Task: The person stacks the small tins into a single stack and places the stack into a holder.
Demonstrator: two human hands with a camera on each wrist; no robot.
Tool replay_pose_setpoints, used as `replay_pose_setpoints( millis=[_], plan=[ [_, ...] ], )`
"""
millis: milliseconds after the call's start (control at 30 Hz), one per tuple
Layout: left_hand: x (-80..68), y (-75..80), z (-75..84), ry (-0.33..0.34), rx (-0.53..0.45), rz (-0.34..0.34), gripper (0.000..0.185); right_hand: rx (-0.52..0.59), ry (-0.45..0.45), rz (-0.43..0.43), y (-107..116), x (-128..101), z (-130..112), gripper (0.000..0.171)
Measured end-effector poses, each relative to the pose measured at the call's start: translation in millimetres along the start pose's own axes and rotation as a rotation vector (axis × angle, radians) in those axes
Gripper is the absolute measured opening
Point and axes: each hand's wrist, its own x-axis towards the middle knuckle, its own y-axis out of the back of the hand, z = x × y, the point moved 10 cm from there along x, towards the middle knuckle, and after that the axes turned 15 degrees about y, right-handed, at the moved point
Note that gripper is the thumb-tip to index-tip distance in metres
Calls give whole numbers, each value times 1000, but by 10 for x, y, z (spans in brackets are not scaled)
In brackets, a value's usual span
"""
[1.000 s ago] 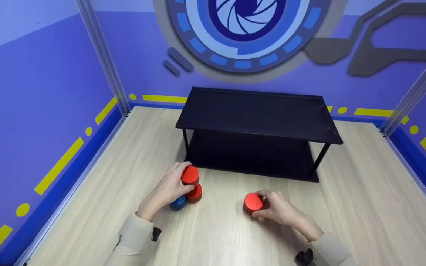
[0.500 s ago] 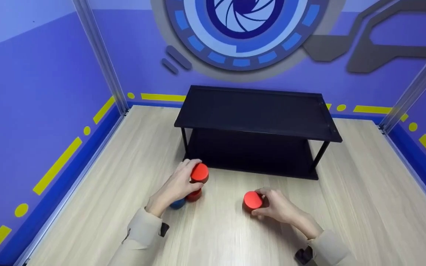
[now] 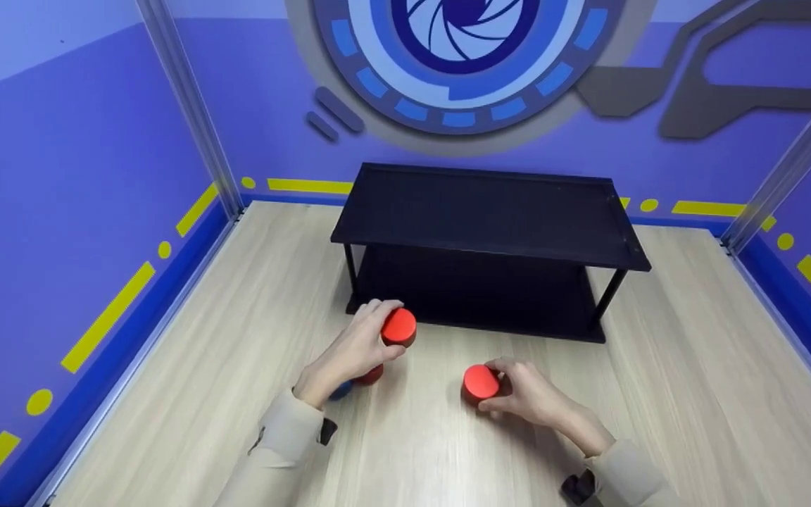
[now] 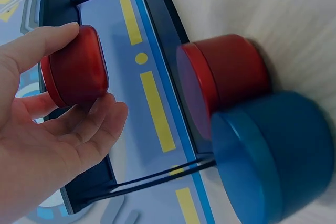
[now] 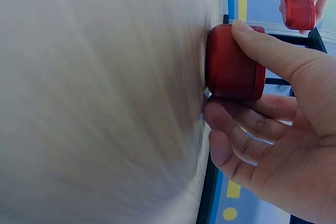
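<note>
1. Looking down from the head view, we see the left hand [image 3: 356, 345] stretched forward from its beige sleeve, just in front of the left front leg of the black shelf [image 3: 490, 211].
2. Its thumb and fingers are curled around a red puck [image 3: 398, 327], pinching it by the rim. In the left wrist view the thumb lies over the top of the puck [image 4: 76, 66] and the fingers cup it from below.
3. This held puck is clear of the worktop [image 3: 659, 394]. It is a short, squat cylinder, and its flat round face looks up towards the head camera, tilted slightly away from the hand.
4. Beneath the left hand, further from the shelf, a second red puck [image 4: 226, 80] and a blue puck [image 4: 273, 156] sit on the worktop, touching each other, flat faces up.
5. We see the right hand [image 3: 525, 394] resting low on the worktop, well in front of the shelf's middle, with the wrist angled inward.
6. Its thumb and bent fingers grip a third red puck [image 3: 481, 382] by the sides. In the right wrist view this puck [image 5: 231, 62] sits flat on the wood, its short axis upright and its round face up.
</note>
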Motion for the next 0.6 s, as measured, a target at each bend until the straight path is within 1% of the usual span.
replay_pose_setpoints(
  millis=[100, 233, 600],
  plan=[
    [0, -23, 65, -29, -1, 4, 65, 0, 0, 0, -2, -3, 0, 50],
    [3, -66, 126, -49, 7, 0, 63, -6, 4, 1, -5, -5, -3, 50],
    [26, -174, 220, -50, -3, -34, 64, -1, 2, 1, -3, -2, -1, 50]
  ],
)
